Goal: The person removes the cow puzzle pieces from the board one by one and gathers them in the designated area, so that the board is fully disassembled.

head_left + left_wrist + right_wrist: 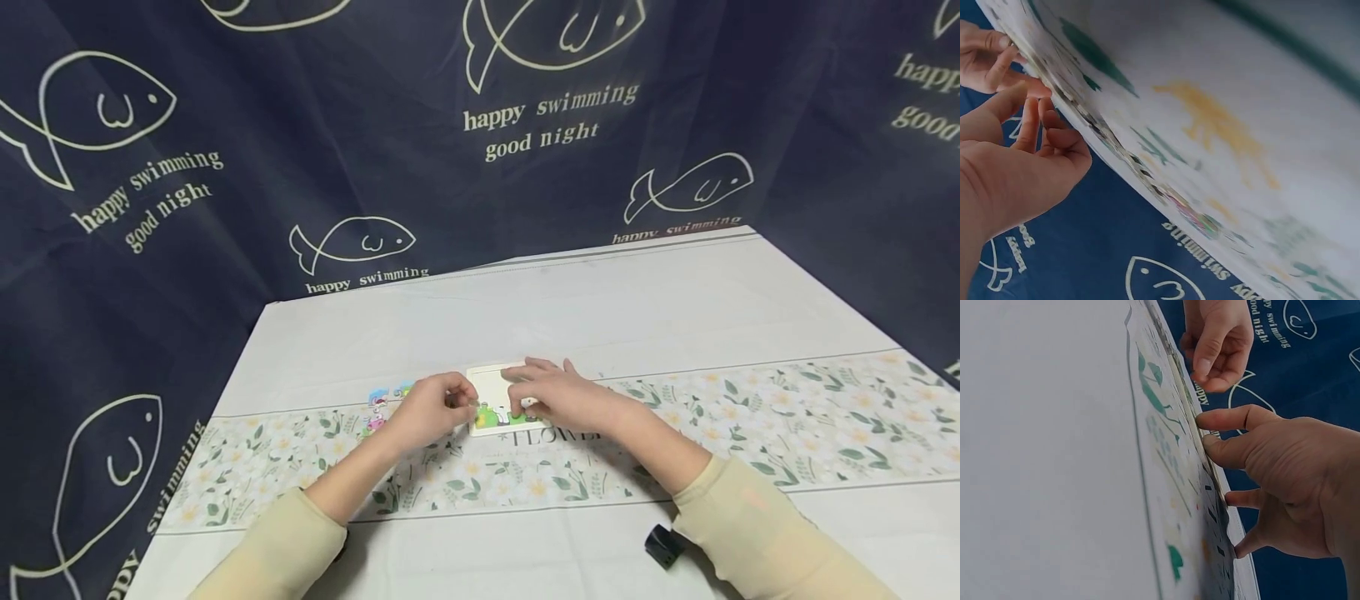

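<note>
A small white puzzle tray (491,377) lies on the table's floral band, with green pieces (487,416) along its near side. My left hand (433,408) is at the tray's left edge, thumb and fingertips close together; whether a piece is between them cannot be told. My right hand (562,398) reaches over the tray's right part, fingers spread, fingertips down on the pieces and tray. In the right wrist view, the right hand (1285,481) touches the tray with its thumb and fingers, while the left hand (1219,344) is curled beside it.
Colourful loose pieces (377,408) lie left of the tray, partly behind the left hand. A white table (525,317) with a printed floral band carries it all. A dark curtain (450,183) with fish prints hangs behind. A small black object (663,546) is by the right sleeve.
</note>
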Tool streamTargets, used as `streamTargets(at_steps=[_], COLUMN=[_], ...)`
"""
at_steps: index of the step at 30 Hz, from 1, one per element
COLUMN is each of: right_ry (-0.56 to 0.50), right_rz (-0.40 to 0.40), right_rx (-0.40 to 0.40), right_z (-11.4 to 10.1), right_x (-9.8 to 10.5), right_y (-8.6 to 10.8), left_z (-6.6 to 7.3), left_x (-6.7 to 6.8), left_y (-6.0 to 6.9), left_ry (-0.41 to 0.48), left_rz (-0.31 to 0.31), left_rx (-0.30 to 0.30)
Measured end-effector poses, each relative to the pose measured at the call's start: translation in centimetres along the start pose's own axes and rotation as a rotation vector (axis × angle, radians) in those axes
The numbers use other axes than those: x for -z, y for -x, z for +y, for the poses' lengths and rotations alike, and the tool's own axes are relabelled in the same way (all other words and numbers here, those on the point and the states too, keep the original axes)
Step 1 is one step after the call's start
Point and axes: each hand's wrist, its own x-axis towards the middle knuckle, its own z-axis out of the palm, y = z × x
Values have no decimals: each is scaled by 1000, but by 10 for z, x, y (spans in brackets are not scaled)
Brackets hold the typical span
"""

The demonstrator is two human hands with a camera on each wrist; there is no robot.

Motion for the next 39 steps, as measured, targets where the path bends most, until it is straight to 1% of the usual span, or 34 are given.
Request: streamTargets(at_steps=[5, 9, 15, 19, 22, 26, 30, 34, 39], right_ry=[-19, -34, -28, -19, -15, -12, -14, -5, 3], right_rz=[-12, -13, -16, -16, -15, -11, -9, -12, -11], right_rx=[8, 18, 24, 16, 12, 7, -5, -12, -12], right_z=[0, 0, -3, -2, -1, 0, 1, 0, -1], right_x=[-1, -1, 0, 1, 1, 1, 0, 1, 1], right_y=[-1, -2, -3, -3, -2, -1, -1, -1, 0], left_z=[6, 11, 14, 16, 19, 22, 21, 21, 20], left_x=[-6, -8, -4, -3, -4, -6, -8, -9, -10], left_y=[-6, -9, -7, -8, -8, -8, -10, -10, -9], left_ry=[-82, -122, -130, -161, -200, -250, -283, -284, -243], left_rz=[-30, -51, -90, -102, -103, -80, -64, -66, -56], left_rx=[-14, -17, 36, 42, 31, 43, 51, 49, 36])
